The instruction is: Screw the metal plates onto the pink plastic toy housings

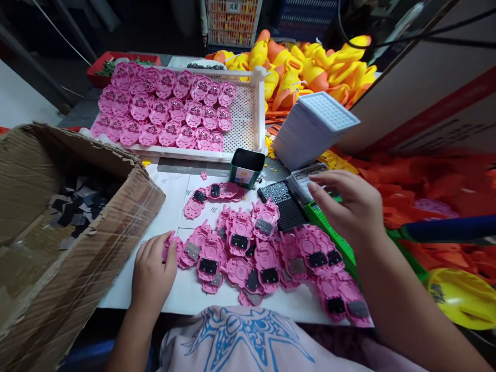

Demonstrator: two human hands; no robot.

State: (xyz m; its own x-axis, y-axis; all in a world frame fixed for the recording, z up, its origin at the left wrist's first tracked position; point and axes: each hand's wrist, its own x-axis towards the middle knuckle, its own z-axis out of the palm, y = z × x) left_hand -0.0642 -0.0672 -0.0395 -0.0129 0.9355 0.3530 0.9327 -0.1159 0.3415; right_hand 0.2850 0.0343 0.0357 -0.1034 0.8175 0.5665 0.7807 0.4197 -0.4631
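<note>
My left hand [154, 266] is closed on a pink plastic part [173, 249] at the left end of a spread of pink shells. Several of these pink shells [240, 233] bear black or grey rectangular pieces. On the right, my right hand [346, 204] is raised over a green tray [332, 232], its thumb and fingers apart, with nothing visible between them. Just left of that hand lie a small stack of clear trays [304, 181] and a black tray [284, 206] with small metal bits. A dark green cup [247, 169] stands behind the shells.
A white crate [248, 116] at the back holds rows of pink parts. At left stands a cardboard box [132, 222] with black pieces. White stacked trays [313, 129], yellow toys [310, 67] and orange parts [403, 181] are at the back and right.
</note>
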